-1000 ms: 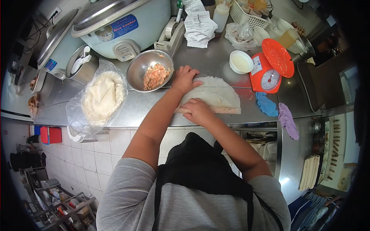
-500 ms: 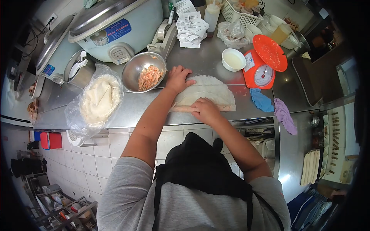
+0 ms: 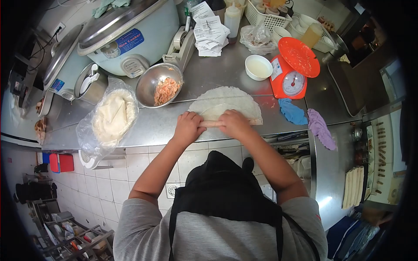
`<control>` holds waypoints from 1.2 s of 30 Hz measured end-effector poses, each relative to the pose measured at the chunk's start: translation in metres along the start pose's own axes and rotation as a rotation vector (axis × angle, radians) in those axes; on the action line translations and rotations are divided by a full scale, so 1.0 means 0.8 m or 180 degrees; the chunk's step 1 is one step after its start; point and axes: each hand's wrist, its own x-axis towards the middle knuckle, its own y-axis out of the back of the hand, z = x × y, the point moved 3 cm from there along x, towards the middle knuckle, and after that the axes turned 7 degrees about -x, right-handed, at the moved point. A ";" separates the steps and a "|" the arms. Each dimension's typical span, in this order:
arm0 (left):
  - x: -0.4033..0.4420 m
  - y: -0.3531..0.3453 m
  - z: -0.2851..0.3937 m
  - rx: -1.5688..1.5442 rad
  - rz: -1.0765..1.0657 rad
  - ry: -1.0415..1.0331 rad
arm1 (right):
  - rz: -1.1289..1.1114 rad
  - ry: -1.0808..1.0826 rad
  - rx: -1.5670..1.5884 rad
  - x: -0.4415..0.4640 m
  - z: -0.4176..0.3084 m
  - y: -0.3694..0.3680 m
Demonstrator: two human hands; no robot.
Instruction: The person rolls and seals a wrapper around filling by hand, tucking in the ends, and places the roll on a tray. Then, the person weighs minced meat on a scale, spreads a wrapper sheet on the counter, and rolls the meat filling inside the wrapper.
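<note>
A thin, pale round wrapper (image 3: 226, 96) lies on the steel counter, its near edge rolled into a long, narrow filled roll (image 3: 212, 124). My left hand (image 3: 189, 127) curls over the roll's left end. Farther right, my right hand (image 3: 235, 124) has its fingers bent over the same roll, thumb on the near side. A short stretch of the roll shows between the thumbs. Beyond my left hand sits a metal bowl (image 3: 146, 87) with orange-pink chopped filling (image 3: 166, 90). A stack of pale wrappers (image 3: 115, 114) rests in a clear plastic bag at left.
A red kitchen scale (image 3: 292, 78) and a white bowl of pale liquid (image 3: 258, 68) stand at the back right. Blue (image 3: 292, 112) and purple (image 3: 321, 129) cloths lie near them. Finished-looking long rolls (image 3: 352, 188) lie far right. A rice cooker (image 3: 130, 39) stands behind the metal bowl.
My left hand has come back from the wrapper's far left edge to the roll at the near edge. My right hand stays on the roll.
</note>
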 end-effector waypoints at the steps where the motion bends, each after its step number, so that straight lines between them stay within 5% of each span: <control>1: -0.002 0.002 -0.002 0.0053 0.0099 -0.0007 | -0.0101 -0.0066 -0.0148 -0.007 0.012 0.007; 13: -0.020 0.010 -0.010 0.0070 0.0380 -0.0048 | 0.0224 -0.0335 -0.0223 -0.077 0.095 0.039; 22: -0.002 0.016 -0.034 -0.1184 0.0210 0.0973 | -0.0152 -0.1196 0.1500 -0.053 0.130 0.042; 34: 0.016 0.013 0.005 0.0655 0.1070 -0.0022 | 0.0449 -0.1235 -0.0256 -0.047 0.122 0.028; 36: 0.021 -0.002 0.020 0.0315 0.0882 -0.0301 | 0.0387 -0.1217 -0.0332 -0.047 0.121 0.029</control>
